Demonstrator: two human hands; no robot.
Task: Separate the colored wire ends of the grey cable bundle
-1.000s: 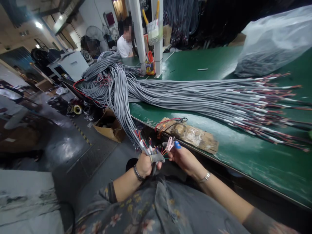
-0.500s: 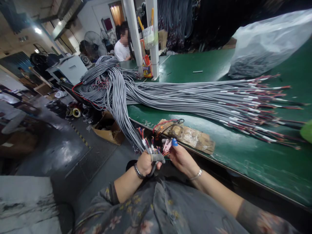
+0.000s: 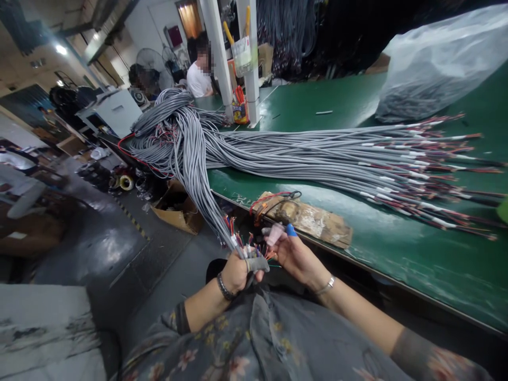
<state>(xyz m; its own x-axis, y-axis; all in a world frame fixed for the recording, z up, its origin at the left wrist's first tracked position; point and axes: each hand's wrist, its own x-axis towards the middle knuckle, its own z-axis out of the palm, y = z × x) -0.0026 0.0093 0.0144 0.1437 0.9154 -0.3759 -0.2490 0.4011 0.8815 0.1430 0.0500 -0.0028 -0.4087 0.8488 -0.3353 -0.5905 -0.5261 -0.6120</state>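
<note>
My left hand (image 3: 235, 272) is closed around a bundle of grey cables near their stripped ends, and a grey wrap covers one of its fingers. Thin coloured wires (image 3: 271, 255) fan out of this grip towards the right. My right hand (image 3: 296, 259) is close beside those wire tips, its thumb capped in blue and another finger wrapped in pale pink. Its thumb and wrapped finger are apart, with nothing visible between them; the fingertips are smeared by motion. From the left hand the grey cables (image 3: 194, 169) run up to a large heap on the green table.
A worn wooden block (image 3: 313, 222) with red and black leads lies at the edge of the green table (image 3: 397, 259). More grey cables (image 3: 301, 151) stretch across it. A plastic bag (image 3: 440, 74) stands far right. A cardboard box (image 3: 178, 211) is on the floor; a person (image 3: 199, 76) sits beyond.
The wrapped finger and blue-capped thumb of my right hand have shifted slightly, the finger now blurred. My left hand keeps its grip on the cables. The view has turned a little.
</note>
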